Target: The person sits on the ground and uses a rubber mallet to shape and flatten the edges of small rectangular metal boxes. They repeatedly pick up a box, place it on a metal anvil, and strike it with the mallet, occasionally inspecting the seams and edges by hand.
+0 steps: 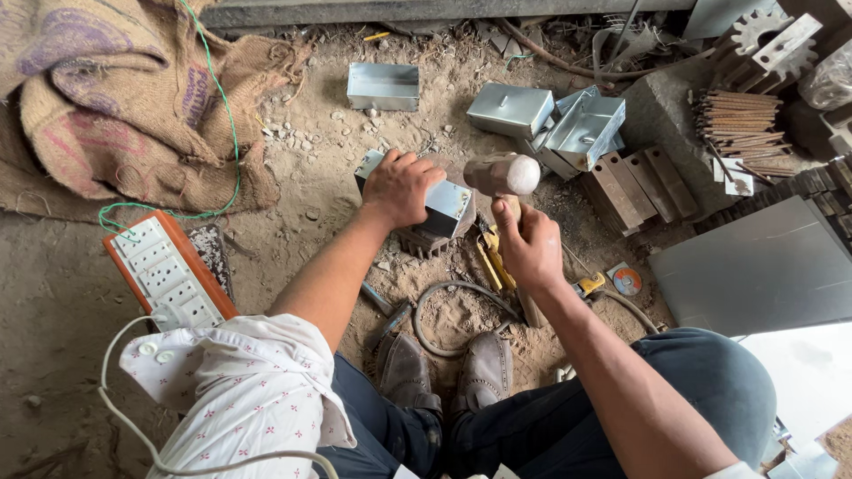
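Left hand (401, 186) clamps metal box (444, 206) (on toothed block); right hand (531, 248) grips mallet (502, 175), head just beside box.

A burlap sack (115, 98) lies beside a switchboard (167, 270).

Rough metal workshop: dirt floor (71, 266), sheet-metal boxes (510, 108) (several), gear wheels (768, 40), welding rods (741, 124), scrap.
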